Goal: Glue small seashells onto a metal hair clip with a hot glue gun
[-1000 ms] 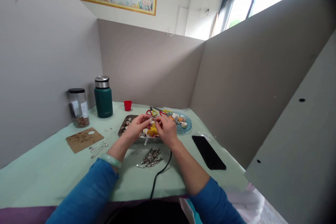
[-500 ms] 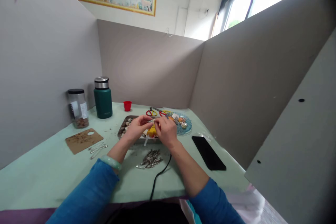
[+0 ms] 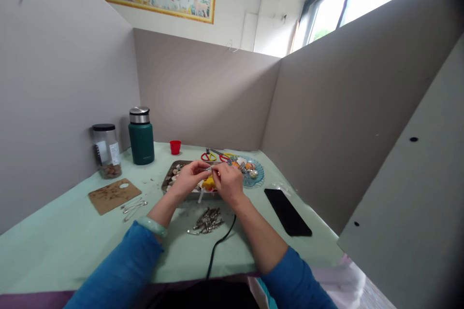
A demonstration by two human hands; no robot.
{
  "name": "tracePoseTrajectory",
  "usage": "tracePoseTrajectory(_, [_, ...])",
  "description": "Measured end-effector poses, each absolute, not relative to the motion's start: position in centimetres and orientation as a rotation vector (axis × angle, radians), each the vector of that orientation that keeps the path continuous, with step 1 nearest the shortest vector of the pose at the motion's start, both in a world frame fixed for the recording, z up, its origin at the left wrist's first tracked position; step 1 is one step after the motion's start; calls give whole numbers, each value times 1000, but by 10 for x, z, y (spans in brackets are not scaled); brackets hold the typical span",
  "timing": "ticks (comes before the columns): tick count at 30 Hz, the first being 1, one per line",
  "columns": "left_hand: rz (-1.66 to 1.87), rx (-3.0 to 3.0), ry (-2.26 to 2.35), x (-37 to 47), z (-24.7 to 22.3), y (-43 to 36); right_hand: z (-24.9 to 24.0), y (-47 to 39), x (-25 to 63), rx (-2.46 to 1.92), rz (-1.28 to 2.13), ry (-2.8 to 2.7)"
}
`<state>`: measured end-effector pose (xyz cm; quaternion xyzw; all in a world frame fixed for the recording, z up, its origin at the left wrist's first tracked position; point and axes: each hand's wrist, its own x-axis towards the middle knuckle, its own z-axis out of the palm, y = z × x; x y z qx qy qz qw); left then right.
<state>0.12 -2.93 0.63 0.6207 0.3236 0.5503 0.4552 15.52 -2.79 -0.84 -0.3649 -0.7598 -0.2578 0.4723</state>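
Observation:
My left hand (image 3: 191, 177) and my right hand (image 3: 228, 182) meet over a metal tray (image 3: 167, 166), fingertips pinched together. Between them is a small pale, shiny piece, too small to name and mostly covered by the fingers. Inside the tray lie several small whitish and brown pieces, and below my fingers a yellow object (image 3: 209, 183) with a white stick-like part (image 3: 201, 196) poking out over the tray's front rim. Nearer to me on the table is a pile of small metal clips or pins (image 3: 209, 221). A pale green bangle (image 3: 152, 225) circles my left wrist.
Behind the tray stand a red cup (image 3: 175, 147) and scissors (image 3: 208, 156) with red and yellow handles. A blue glass plate (image 3: 259, 181) holds several wrapped items. Left are a green bottle (image 3: 141, 142), a jar (image 3: 108, 152), a brown board (image 3: 114, 196) and safety pins (image 3: 133, 207); right, a black phone (image 3: 288, 212).
Both hands stay pinched together over the tray, with only slight finger movement. The whole view has shifted a few pixels; nothing on the table has visibly moved.

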Motion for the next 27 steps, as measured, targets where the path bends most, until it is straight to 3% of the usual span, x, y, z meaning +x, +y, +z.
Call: tracePoseTrajectory(27, [1367, 1701, 815, -2, -1, -21, -8, -25, 158, -860, -794, -1903])
